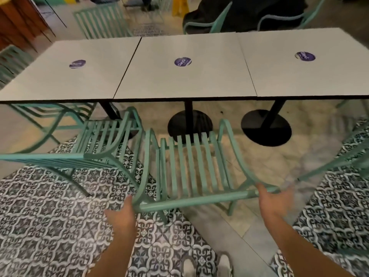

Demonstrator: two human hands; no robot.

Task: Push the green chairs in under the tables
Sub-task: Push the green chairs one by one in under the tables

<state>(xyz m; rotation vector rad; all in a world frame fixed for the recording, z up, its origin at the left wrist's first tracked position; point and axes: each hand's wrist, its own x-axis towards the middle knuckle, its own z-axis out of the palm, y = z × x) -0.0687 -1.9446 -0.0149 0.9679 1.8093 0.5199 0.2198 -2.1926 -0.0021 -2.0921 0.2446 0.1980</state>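
Note:
A green slatted chair (191,162) stands in front of the middle white table (185,80), slightly turned, its seat front close to the table's black round base (189,122). My left hand (121,212) holds the left end of its top back rail, thumb up along the corner, fingers hidden. My right hand (273,198) is at the rail's right end, thumb over the rail, fingers spread and blurred. A second green chair (103,140) sits angled before the left table (65,76). Part of a third chair (349,156) shows at the right, near the right table (305,76).
More green chairs (103,21) stand on the tables' far side, where a person in dark clothes (249,13) sits. A yellow floor sign (179,5) stands at the back. Wooden panelling (18,23) fills the far left. My shoes (207,264) are on patterned tiles.

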